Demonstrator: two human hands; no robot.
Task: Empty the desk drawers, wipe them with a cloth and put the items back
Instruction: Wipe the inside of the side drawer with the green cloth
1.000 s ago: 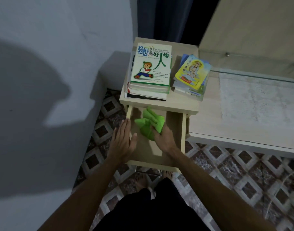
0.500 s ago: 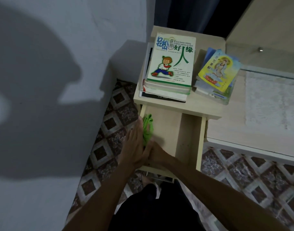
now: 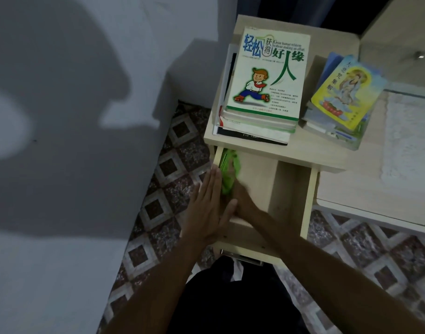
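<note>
The light wooden drawer (image 3: 305, 203) is pulled out below the small desk top, its inside bare. A green cloth (image 3: 228, 172) lies against the drawer's left inner wall. My right hand (image 3: 242, 201) presses on the cloth inside the drawer; its fingers are mostly hidden by the cloth and my left hand. With straight fingers, my left hand (image 3: 206, 210) lies flat against the outside of the drawer's left wall. On the desk top sit two book stacks: a tall one with a white-and-green cover (image 3: 267, 75) and a smaller one with a yellow cover (image 3: 344, 97).
A grey wall (image 3: 74, 116) stands close on the left, with patterned floor tiles (image 3: 172, 169) between it and the desk. A lower pale surface with a white mat (image 3: 409, 141) adjoins on the right. A metal drawer handle (image 3: 242, 257) shows below.
My right hand has pushed the cloth from the drawer's middle to its left wall and further toward the back. My left hand stays on the outside of that wall.
</note>
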